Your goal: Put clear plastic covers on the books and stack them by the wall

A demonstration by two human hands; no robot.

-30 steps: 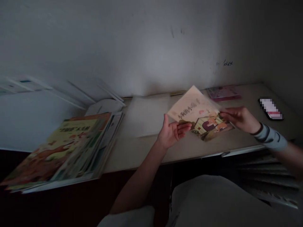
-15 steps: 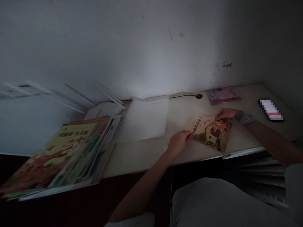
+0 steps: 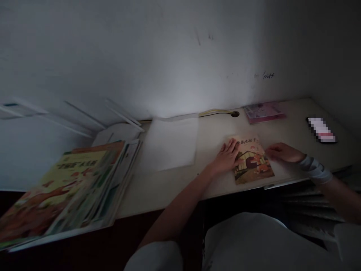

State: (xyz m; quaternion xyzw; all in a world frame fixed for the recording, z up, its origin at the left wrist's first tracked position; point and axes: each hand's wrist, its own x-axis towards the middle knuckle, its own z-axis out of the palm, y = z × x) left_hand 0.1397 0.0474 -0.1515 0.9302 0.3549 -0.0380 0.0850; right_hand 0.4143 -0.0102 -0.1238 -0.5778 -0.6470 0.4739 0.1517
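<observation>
Chinese title is printed along the top of the picture book [image 3: 254, 162] cover; start is hidden by the left hand [image 3: 227, 160], "的小房子" is made out. Quoted title on the stack's top book [image 3: 70, 177] is blurred, unreadable. Wall scribble [image 3: 267, 75] is illegible.

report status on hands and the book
Left hand open, flat on the book. Right hand touching its right edge. Book lies flat on the desk. White sheet apart, to its left.
</observation>
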